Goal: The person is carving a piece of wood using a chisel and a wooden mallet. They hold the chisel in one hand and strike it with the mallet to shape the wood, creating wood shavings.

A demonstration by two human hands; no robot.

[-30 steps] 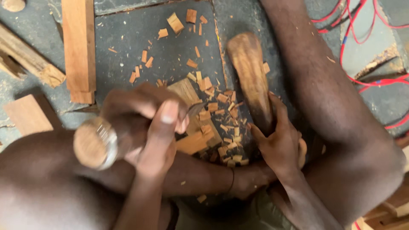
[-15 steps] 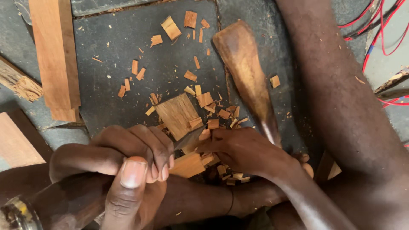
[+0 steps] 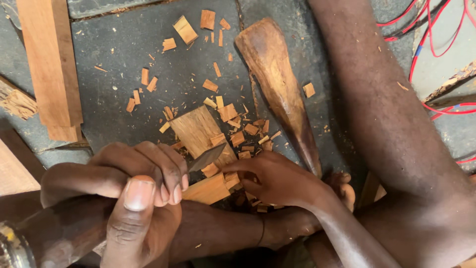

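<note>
The left hand [image 3: 134,198] is wrapped tightly around a chisel [image 3: 206,158], whose blade touches the wooden block [image 3: 201,131] at 1 o'clock from it. The right hand [image 3: 277,181] presses its fingers on a wooden piece [image 3: 208,189] beside the chips [image 3: 248,130]. A wooden mallet [image 3: 277,84] lies at 12 o'clock.

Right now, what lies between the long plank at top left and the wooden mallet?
In the head view, scattered wood chips on dark floor separate plank and mallet.

One head-worn camera, looking steeply down from above, very close over the left hand [image 3: 134,198] and right hand [image 3: 277,181], dark floor [image 3: 124,49] beyond the fingers, no second view to overlap
</note>
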